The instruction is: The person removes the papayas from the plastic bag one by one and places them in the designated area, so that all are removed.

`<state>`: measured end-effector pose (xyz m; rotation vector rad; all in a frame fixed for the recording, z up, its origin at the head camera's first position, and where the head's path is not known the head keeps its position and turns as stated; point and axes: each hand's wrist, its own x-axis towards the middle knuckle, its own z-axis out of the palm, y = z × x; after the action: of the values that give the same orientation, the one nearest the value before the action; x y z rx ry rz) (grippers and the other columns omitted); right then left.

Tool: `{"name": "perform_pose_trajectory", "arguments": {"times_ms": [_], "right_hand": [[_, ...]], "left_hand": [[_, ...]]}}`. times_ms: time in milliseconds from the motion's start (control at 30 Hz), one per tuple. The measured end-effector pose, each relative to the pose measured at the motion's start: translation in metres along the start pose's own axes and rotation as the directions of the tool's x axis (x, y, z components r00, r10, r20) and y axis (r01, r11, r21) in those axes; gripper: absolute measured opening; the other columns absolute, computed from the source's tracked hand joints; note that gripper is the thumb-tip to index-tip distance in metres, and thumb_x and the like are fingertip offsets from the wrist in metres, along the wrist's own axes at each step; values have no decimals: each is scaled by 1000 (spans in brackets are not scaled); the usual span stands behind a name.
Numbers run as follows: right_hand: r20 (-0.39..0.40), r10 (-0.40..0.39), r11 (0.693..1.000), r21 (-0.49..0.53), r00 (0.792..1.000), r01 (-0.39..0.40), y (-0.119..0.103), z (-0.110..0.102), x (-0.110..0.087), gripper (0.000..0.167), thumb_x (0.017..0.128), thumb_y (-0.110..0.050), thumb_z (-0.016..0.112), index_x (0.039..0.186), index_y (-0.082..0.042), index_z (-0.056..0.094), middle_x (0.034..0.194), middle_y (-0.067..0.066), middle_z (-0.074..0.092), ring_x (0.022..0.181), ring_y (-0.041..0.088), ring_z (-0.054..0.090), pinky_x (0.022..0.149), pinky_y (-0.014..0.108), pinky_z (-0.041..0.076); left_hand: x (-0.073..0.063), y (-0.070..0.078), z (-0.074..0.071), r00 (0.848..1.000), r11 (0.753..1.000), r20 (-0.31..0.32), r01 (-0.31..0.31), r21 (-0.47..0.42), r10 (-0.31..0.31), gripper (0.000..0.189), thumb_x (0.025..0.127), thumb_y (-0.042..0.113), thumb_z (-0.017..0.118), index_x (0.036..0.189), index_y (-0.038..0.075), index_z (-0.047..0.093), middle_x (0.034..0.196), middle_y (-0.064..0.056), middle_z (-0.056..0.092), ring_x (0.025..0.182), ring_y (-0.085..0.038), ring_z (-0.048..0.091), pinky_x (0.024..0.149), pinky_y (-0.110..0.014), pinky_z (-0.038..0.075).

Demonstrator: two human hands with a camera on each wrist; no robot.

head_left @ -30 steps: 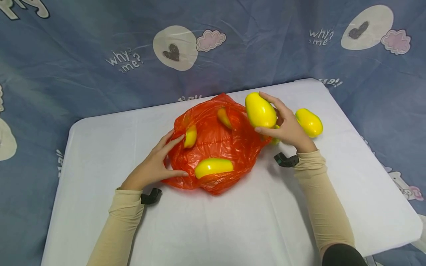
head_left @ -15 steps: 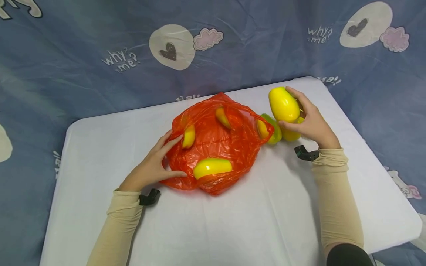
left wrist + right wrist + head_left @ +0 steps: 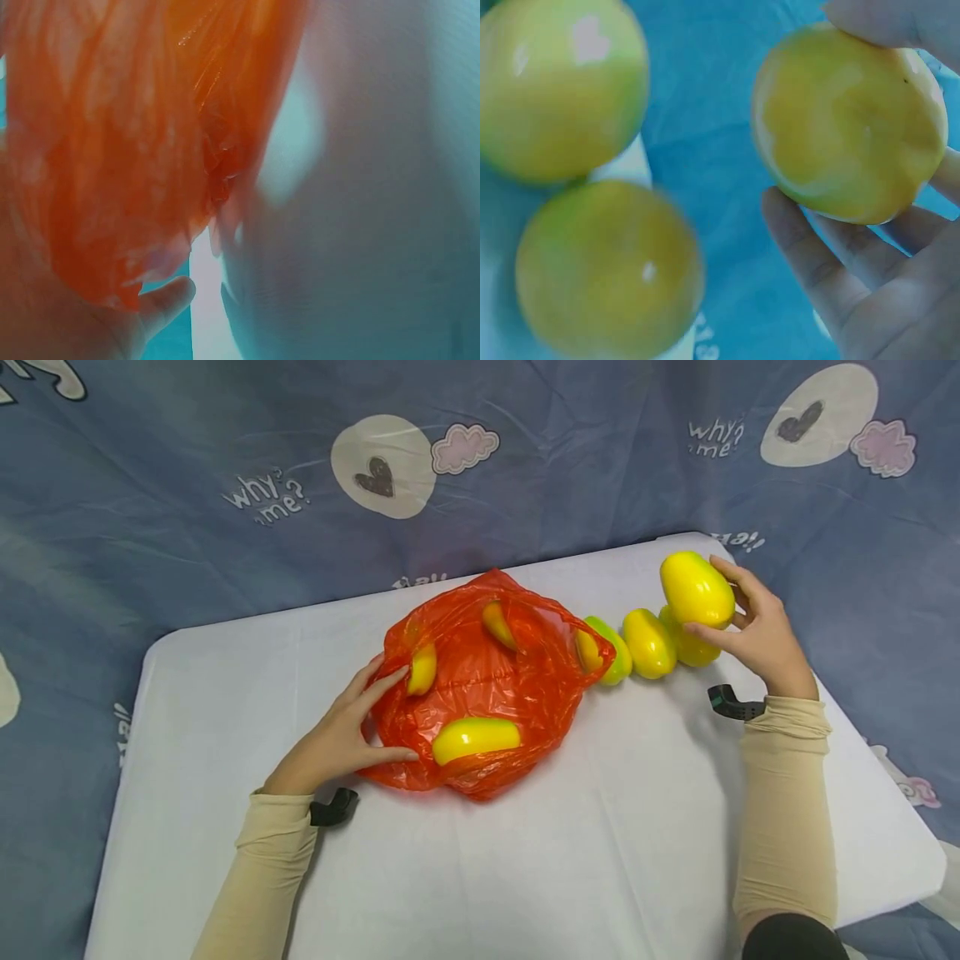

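My right hand [image 3: 768, 631] holds a glossy yellow mango [image 3: 697, 589] above the table's right side, thumb on one side and fingers on the other, as the right wrist view shows. A crinkled red plastic bag [image 3: 480, 672] lies spread with its mouth upward in the middle. At its left side rests my left hand [image 3: 330, 735], fingers spread and nearly straight along the rim; in the left wrist view the red film [image 3: 112, 187] covers much of the palm. Inside the bag, a yellow mango [image 3: 476, 737] shows at the front, another yellow piece [image 3: 422, 672] beside my left fingertips.
Right of the bag stand a greenish-yellow mango [image 3: 618, 662], partly behind the bag's edge, a yellow mango [image 3: 649, 645] and another mango [image 3: 697, 649] partly under the held one. They form a row on the white-covered table [image 3: 525, 877]. A blue printed curtain [image 3: 570, 460] hangs behind.
My right hand has carried its mango rightward from the bag's right edge, past the mangoes in the row, which now show more fully. My left hand stays at the bag.
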<state>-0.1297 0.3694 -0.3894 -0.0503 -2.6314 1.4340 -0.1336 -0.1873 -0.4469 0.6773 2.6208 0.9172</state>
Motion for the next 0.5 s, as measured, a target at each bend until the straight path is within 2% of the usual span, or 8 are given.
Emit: {"name": "perform_pose_trajectory", "arguments": {"times_ms": [100, 167, 267, 367, 500], "right_hand": [[-28, 9, 1000, 14, 1000, -9, 13, -8, -5, 86, 88, -6, 81, 160, -28, 39, 164, 1, 41, 145, 12, 44, 125, 59, 31], [-39, 19, 1000, 21, 999, -18, 21, -12, -6, 85, 89, -5, 80, 160, -28, 39, 165, 0, 40, 147, 13, 42, 127, 54, 30], [-59, 33, 999, 39, 998, -31, 32, -17, -7, 84, 90, -3, 78, 160, -27, 39, 165, 0, 39, 148, 13, 41, 126, 35, 34], [-78, 49, 997, 56, 996, -45, 40, -21, -8, 82, 90, -2, 78, 160, -25, 40, 164, 1, 40, 145, 10, 42, 118, 16, 38], [-117, 72, 987, 152, 990, -54, 48, -27, -11, 82, 87, 2, 78, 158, -21, 43, 162, 3, 43, 140, 9, 45, 106, 7, 43]], "left_hand": [[1, 1, 1, 1000, 1000, -4, -1, 6, 1, 111, 71, 60, 89, 162, 44, 26, 175, 0, 4, 158, -43, 18, 111, -74, 38], [1, 1, 2, 1000, 1000, -5, -4, 7, 4, 112, 71, 60, 89, 162, 44, 27, 175, 0, 4, 158, -43, 18, 111, -74, 38], [1, 1, 2, 1000, 1000, -4, 2, 4, -2, 111, 71, 60, 89, 162, 45, 27, 175, 2, 3, 159, -42, 17, 111, -74, 38], [0, 1, 2, 1000, 1000, 4, 13, 5, -13, 110, 71, 61, 89, 161, 46, 27, 175, 4, 2, 159, -41, 15, 111, -75, 38], [1, 1, 3, 1000, 1000, 8, 17, 12, -17, 110, 71, 62, 88, 161, 46, 27, 175, 5, 1, 159, -41, 15, 111, -75, 37]]}}
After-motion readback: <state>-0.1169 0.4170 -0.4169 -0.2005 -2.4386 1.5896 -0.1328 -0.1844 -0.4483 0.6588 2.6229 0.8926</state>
